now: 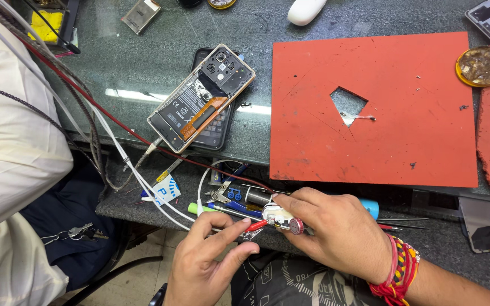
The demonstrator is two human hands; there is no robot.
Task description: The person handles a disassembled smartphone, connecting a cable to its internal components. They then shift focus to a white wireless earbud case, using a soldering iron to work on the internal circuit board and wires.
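At the front lip of a dark stone workbench (pixel 143 56), a person's left hand (pixel 202 266) pinches a thin red-handled tool (pixel 256 225) between thumb and forefinger, its tip pointing toward a small white part with a red end cap (pixel 283 218). The right hand (pixel 336 232), just beside it, closes its fingertips over that part, pinning it against the tool clutter along the ledge. Above both hands, well apart on the bench, an opened phone (pixel 202 96) lies face down with its back cover off, battery and orange flex ribbon exposed, resting on a second dark device (pixel 216 127). Beyond the right hand spreads a red work mat (pixel 398 136) with a jagged hole cut through it.

Done well, the step seems to call for a steady pinning grip from the right hand and a light, straight approach from the tool, with both wrists braced on the ledge so the tip does not slip into the cables (pixel 126 153) just left of the left hand.

What the small part is cannot be made out; fingers cover most of it. The tool's tip is hidden between the hands. A seated person's pale sleeve (pixel 12 141) is cut off at the left edge.
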